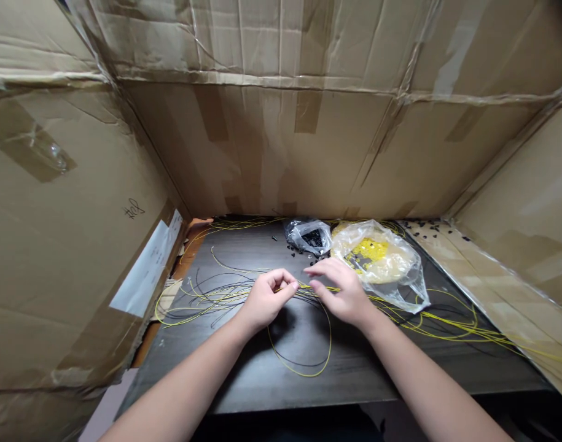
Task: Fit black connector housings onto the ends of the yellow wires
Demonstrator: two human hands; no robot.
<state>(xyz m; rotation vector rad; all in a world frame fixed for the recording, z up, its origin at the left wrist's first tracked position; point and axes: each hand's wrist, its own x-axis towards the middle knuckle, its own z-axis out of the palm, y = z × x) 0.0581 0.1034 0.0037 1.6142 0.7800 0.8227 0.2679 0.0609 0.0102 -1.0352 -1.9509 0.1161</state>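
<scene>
My left hand is closed in a pinch above the middle of the table, with the ends of a thin wire at its fingertips. That wire, part yellow and part dark, hangs in a loop below both hands. Just to the right, my right hand has its thumb and fingers apart, with nothing visible between them. Beneath and behind the hands runs a loose bundle of yellow and black wires. Whether a small part sits on the wire end is too small to tell.
A clear bag with yellow pieces lies behind my right hand. Left of it is a bag of small black parts, some spilled on the dark table. Cardboard walls enclose the back and sides. More yellow wires trail right.
</scene>
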